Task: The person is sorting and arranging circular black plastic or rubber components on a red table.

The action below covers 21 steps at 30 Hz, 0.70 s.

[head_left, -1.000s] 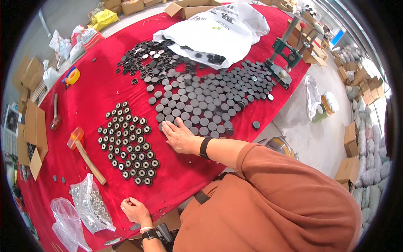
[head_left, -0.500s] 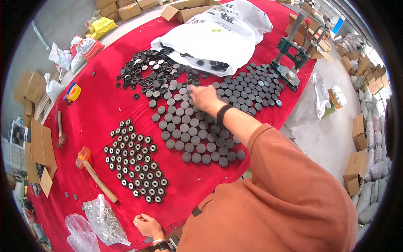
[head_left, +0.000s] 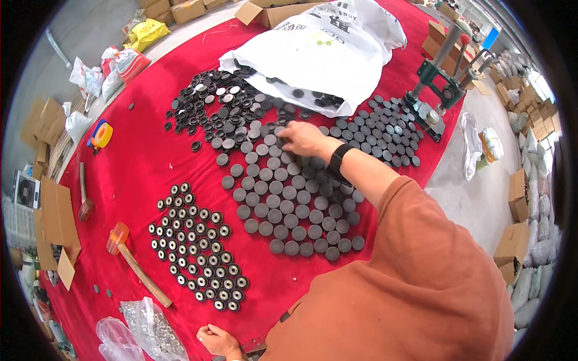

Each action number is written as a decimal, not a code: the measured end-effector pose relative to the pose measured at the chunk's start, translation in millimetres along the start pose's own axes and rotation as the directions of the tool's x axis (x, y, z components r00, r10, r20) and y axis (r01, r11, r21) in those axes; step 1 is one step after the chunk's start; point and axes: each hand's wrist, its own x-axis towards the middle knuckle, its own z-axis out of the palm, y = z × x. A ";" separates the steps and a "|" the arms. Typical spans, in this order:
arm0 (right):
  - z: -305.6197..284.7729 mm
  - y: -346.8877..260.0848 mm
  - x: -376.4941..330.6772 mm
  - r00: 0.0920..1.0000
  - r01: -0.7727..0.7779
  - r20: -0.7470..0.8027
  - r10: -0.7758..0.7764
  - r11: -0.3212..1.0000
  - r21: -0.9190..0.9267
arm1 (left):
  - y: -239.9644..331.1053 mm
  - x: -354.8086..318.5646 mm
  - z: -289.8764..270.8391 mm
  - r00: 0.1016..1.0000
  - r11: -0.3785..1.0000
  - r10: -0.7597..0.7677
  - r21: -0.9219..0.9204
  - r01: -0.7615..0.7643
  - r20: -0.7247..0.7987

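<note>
My right hand [head_left: 304, 139] reaches over the red-covered table, its fingertips pinched down on a black round cap [head_left: 282, 141] at the upper edge of the laid-out caps [head_left: 288, 207]. These lie flat side up, mostly in one layer, below and around the hand. Beyond the fingers is a loose heap of black caps [head_left: 208, 101], tumbled at all angles, a few with pale faces. My left hand [head_left: 218, 341] rests by the near table edge, fingers loosely curled in, with nothing visible in them. Left of it lies a clear bag of small metal rings [head_left: 158, 331].
Black discs with metal ring centres [head_left: 198, 243] form a patch at centre left. Two mallets [head_left: 143, 275] and a tape roll [head_left: 101, 135] lie further left. A white sack [head_left: 319, 57] spills caps at the back. A green hand press [head_left: 435, 90] stands at right.
My right hand has shifted slightly right and down in the picture, its fingers pressing at the caps. The whole view has shifted a little. My left hand stays near the table edge.
</note>
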 end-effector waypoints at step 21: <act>32.8 -93.0 80.1 0.972 0.230 -0.080 -0.222 0.967 0.108 | 2.3 -1.1 -1.2 1.000 1.000 -0.007 0.029 0.006 0.024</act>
